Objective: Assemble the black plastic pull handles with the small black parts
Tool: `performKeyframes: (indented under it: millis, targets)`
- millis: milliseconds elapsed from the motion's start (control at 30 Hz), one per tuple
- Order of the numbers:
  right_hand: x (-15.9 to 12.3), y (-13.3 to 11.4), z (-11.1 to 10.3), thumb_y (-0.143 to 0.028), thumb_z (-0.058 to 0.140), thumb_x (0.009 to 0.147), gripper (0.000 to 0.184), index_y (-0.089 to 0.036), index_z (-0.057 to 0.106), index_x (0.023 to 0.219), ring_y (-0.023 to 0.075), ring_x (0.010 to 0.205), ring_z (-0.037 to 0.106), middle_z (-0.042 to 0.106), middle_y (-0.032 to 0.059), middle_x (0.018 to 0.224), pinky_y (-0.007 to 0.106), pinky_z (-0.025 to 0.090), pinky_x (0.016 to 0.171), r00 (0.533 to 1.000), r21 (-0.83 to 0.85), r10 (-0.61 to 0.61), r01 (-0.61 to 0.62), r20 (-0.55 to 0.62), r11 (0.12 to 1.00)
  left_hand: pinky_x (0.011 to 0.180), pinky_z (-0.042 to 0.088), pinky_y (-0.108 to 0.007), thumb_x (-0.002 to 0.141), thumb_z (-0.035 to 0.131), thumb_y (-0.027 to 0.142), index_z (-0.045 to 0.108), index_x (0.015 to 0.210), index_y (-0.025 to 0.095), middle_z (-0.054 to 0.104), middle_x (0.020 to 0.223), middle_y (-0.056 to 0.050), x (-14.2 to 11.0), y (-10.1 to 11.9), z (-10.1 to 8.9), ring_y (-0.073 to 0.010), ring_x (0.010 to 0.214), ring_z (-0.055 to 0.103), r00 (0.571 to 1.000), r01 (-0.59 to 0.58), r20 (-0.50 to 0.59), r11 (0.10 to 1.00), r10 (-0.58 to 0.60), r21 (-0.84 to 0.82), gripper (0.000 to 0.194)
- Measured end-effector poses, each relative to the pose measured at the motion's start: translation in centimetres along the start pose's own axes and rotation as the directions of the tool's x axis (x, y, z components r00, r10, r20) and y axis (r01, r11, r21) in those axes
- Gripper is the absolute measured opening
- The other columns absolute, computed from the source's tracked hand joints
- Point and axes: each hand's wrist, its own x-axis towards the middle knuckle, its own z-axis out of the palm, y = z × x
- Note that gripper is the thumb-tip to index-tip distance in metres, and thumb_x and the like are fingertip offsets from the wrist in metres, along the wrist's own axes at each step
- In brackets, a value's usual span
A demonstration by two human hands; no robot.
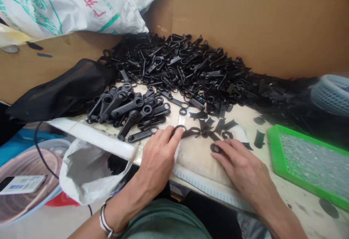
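Observation:
My left hand (159, 155) is closed, with thumb and forefinger on the ring end of a black plastic arm-shaped part (193, 131) lying at the table's front. A small round black plastic piece (216, 148) is pinched between the thumb and fingers of my right hand (244, 166), just above the tabletop. Between and beyond the hands lie loose curved black pieces (218, 125) and a toothed black ring (227, 135). To the left of my left hand is a stack of black ring-ended arms (133, 106), their round ends mostly facing up.
A large heap of black parts (177, 60) lies against the cardboard wall (259, 20). At right are a green tray (275, 151) of small shiny pieces and a blue basket (334, 93). Below the left table edge hang a white sack (79, 177) and a pink basket (29, 206).

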Motion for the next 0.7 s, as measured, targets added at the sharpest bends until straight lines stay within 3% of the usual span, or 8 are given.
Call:
performKeyframes:
  millis: [100,233,300,367,433,500,600,700]
  targets:
    - [-0.4,-0.4,-0.2,-0.040,0.049,0.098,0.030,-0.020,0.072,0.101,0.0233,0.096,0.070,0.071,0.0086,0.109,0.036,0.057,0.081,0.998,0.207,0.065,-0.058,-0.026,0.977,0.090,0.054,-0.048,0.090,0.039,-0.001,0.061,0.127,0.012,0.063,0.131,-0.018,0.1,-0.2,0.2,-0.0303,0.108,0.061,0.997,-0.067,-0.031,0.994,0.070,0.085,0.045]
    - [-0.4,-0.7,-1.6,-0.050,0.057,0.091,0.034,-0.021,0.075,0.095,0.0187,0.066,0.069,0.074,0.0038,0.079,0.030,0.057,0.059,0.919,0.535,0.291,-0.392,0.267,0.749,0.099,0.050,-0.041,0.095,0.043,0.008,0.062,0.128,0.012,0.067,0.128,-0.014,0.7,0.1,-0.4,-0.0251,0.114,0.062,0.994,0.078,-0.044,0.935,-0.099,-0.345,0.038]
    - [-0.2,-0.7,-2.1,-0.054,0.058,0.088,0.039,-0.020,0.076,0.096,0.0168,0.052,0.064,0.069,0.0009,0.063,0.028,0.053,0.049,0.847,0.566,0.290,-0.517,0.446,0.642,0.097,0.051,-0.036,0.095,0.050,0.015,0.062,0.130,0.015,0.070,0.123,-0.010,1.0,0.7,-0.8,-0.0220,0.110,0.065,0.962,0.270,0.146,0.746,-0.229,-0.609,0.037]
    - [-0.1,-0.5,-2.3,-0.053,0.057,0.088,0.039,-0.020,0.077,0.094,0.0174,0.051,0.064,0.071,0.0019,0.064,0.029,0.053,0.049,0.831,0.538,0.264,-0.526,0.490,0.658,0.084,0.054,-0.032,0.093,0.055,0.020,0.062,0.131,0.016,0.073,0.114,-0.009,1.1,1.4,-1.1,-0.0202,0.097,0.068,0.868,0.497,0.420,0.444,-0.265,-0.746,0.039]
    - [-0.2,0.0,-2.2,-0.052,0.056,0.088,0.038,-0.021,0.078,0.090,0.0208,0.062,0.070,0.075,0.0050,0.077,0.032,0.057,0.058,0.877,0.460,0.277,-0.448,0.392,0.767,0.072,0.054,-0.027,0.090,0.059,0.020,0.064,0.128,0.015,0.073,0.113,-0.010,0.9,2.1,-1.0,-0.0181,0.088,0.069,0.766,0.635,0.604,0.109,-0.221,-0.765,0.039]
    - [-0.4,0.7,-2.0,-0.048,0.054,0.090,0.036,-0.021,0.078,0.090,0.0248,0.078,0.073,0.078,0.0073,0.090,0.037,0.060,0.071,0.937,0.349,0.267,-0.334,0.227,0.876,0.071,0.054,-0.026,0.085,0.064,0.019,0.067,0.122,0.014,0.068,0.122,-0.011,0.7,2.6,-0.8,-0.0175,0.090,0.068,0.706,0.669,0.684,-0.147,-0.182,-0.729,0.037]
    - [-1.0,1.1,-1.7,-0.043,0.052,0.093,0.034,-0.022,0.076,0.102,0.0256,0.095,0.073,0.075,0.0090,0.110,0.040,0.059,0.084,0.985,0.249,0.148,-0.166,0.090,0.954,0.079,0.056,-0.029,0.080,0.069,0.014,0.070,0.117,0.015,0.065,0.128,-0.011,0.3,3.0,-0.5,-0.0190,0.096,0.069,0.654,0.669,0.741,-0.339,-0.156,-0.662,0.036]
    - [-1.0,0.6,-1.4,-0.038,0.050,0.096,0.033,-0.022,0.072,0.114,0.0247,0.105,0.070,0.067,0.0107,0.126,0.037,0.060,0.085,0.992,0.246,0.010,-0.042,0.128,0.968,0.087,0.055,-0.034,0.078,0.072,0.012,0.071,0.116,0.016,0.067,0.124,-0.011,0.2,3.1,-0.4,-0.0206,0.099,0.069,0.622,0.670,0.771,-0.415,-0.138,-0.615,0.038]
